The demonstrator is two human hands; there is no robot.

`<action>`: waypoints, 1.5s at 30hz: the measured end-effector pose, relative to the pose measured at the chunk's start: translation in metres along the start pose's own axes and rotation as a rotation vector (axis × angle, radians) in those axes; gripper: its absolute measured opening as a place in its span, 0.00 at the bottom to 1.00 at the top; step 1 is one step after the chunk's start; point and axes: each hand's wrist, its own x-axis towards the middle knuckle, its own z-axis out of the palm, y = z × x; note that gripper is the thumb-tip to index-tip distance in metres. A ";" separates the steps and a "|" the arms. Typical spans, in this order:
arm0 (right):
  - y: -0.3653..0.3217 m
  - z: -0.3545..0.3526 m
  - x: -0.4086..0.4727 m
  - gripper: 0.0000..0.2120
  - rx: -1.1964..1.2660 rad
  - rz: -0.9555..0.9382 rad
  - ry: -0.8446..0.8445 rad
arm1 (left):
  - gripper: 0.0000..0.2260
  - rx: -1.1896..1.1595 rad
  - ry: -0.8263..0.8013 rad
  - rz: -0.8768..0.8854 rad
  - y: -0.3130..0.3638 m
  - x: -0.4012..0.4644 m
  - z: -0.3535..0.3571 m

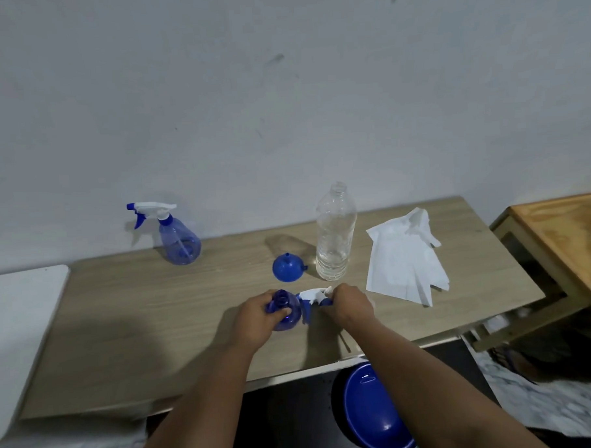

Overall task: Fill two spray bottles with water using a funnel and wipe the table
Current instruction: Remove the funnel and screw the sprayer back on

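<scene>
Two hands at the near edge of the table (156,314): left hand (257,318) wraps the open blue spray bottle (288,314), right hand (350,306) pinches its removed trigger head (312,296) just beside it. Funnel (287,267), water bottle (335,235), second sprayer (176,235) and paper towel (404,263) sit behind.
</scene>
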 end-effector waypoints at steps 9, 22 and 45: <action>0.010 -0.013 -0.012 0.23 0.425 0.082 -0.065 | 0.16 -0.031 -0.004 -0.039 -0.005 -0.007 0.001; -0.075 -0.063 -0.047 0.07 1.012 -0.482 0.051 | 0.06 0.032 0.038 -0.096 0.002 -0.013 0.002; -0.065 -0.016 -0.045 0.12 0.805 -0.544 -0.002 | 0.08 0.039 -0.025 -0.084 -0.008 -0.008 -0.001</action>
